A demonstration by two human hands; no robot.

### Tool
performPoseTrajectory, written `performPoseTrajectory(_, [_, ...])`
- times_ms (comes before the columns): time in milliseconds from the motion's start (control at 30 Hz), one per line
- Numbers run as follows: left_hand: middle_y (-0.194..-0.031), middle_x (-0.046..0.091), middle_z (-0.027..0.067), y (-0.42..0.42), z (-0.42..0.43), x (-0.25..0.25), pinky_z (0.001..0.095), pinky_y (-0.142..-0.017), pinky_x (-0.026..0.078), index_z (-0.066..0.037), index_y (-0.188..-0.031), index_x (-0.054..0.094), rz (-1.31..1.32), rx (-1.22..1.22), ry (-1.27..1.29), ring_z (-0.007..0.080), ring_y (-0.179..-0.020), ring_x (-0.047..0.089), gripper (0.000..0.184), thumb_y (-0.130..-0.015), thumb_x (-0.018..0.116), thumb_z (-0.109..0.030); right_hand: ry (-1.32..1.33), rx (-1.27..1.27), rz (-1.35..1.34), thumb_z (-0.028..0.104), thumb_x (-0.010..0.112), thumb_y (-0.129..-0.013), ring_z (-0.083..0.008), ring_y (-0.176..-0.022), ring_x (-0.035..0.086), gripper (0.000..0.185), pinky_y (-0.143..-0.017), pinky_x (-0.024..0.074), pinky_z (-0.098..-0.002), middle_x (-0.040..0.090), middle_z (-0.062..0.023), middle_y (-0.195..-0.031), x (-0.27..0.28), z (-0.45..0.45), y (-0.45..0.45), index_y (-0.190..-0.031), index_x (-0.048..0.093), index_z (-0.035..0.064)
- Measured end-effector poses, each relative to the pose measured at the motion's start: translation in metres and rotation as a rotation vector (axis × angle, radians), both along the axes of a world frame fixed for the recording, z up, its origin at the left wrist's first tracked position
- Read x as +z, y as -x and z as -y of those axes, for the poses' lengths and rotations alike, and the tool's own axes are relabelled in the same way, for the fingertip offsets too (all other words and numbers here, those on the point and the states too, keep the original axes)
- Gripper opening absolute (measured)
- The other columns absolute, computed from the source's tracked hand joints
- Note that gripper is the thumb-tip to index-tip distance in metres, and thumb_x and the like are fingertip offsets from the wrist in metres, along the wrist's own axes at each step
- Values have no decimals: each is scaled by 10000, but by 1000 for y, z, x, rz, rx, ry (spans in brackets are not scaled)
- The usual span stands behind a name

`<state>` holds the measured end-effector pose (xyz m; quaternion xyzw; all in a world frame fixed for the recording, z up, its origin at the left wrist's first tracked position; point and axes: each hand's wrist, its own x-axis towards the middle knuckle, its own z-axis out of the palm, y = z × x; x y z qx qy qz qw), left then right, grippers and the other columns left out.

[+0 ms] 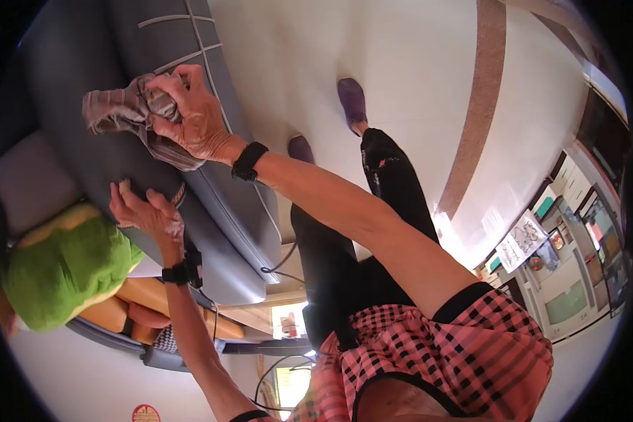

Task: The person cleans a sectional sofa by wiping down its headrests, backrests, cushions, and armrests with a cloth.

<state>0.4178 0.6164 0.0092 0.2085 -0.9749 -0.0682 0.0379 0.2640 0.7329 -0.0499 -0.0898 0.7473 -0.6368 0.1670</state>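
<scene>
Brown cloth [116, 109] bunched in right hand [202, 121], grip closed; left hand [153, 216] half-open over sofa [225, 246].

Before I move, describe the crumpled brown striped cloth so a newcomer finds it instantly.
Find the long grey padded sofa. Over it, the black-banded right hand grips the cloth. Its pale stripes distinguish it from the puffy bright-green bundle.

Gathered middle of striped cloth [112, 112] partly covered by right hand [193, 119]; palm out of sight. Left hand [151, 214]: contact with grey sofa [239, 211] impossible to tell. Left shoe [300, 148] partly behind right forearm [316, 188]. Red round emblem [146, 413], left upper arm cut by bottom edge. Print on papers [520, 243] too small to read.
</scene>
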Motion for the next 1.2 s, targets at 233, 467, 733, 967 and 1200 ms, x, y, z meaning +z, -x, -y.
performPoseTrajectory(233, [-1346, 374, 265, 11, -6, 7, 516, -1029, 298, 45, -1321, 390, 17, -3, -9, 383, -1224, 349, 475, -923, 427, -212, 416, -201, -19, 397, 747, -796, -262, -1041, 547, 527, -900, 447, -365, 526, -101, -1088, -50, 1, 2, -1183, 559, 93])
performPoseTrajectory(467, [-1331, 365, 250, 25, -16, 19, 486, -1003, 338, 25, -1365, 371, 24, 89, -54, 361, -1183, 376, 512, -952, 410, -275, 36, -389, 159, 169, 785, -788, -211, -943, 598, 464, -847, 504, -356, 555, -105, -1069, -148, -20, 8, -1193, 570, 98])
performPoseTrajectory(733, [-1351, 335, 247, 24, -16, 17, 475, -1031, 327, 45, -1359, 362, 30, 100, -63, 355, -1231, 358, 502, -938, 398, -226, -375, -156, 727, 343, 596, -933, -313, -981, 656, 381, -867, 508, -403, 676, -170, -1050, -267, -117, -61, -1168, 589, 43])
performPoseTrajectory(967, [-1351, 328, 245, 27, -21, 22, 477, -1021, 345, 41, -1373, 339, 76, 146, -58, 350, -1219, 375, 514, -945, 379, -240, 95, -364, 386, 301, 627, -911, -344, -1000, 616, 443, -850, 491, -429, 634, -177, -1106, -182, -45, 6, -1236, 478, 40])
performPoseTrajectory(1200, [-1276, 365, 219, 28, -20, 20, 464, -1012, 341, 31, -1407, 337, 42, 128, -26, 317, -1173, 398, 565, -956, 371, -307, -418, -209, 366, 330, 542, -959, -371, -1014, 607, 411, -881, 480, -459, 604, -219, -1137, -264, -42, -50, -1259, 497, 52])
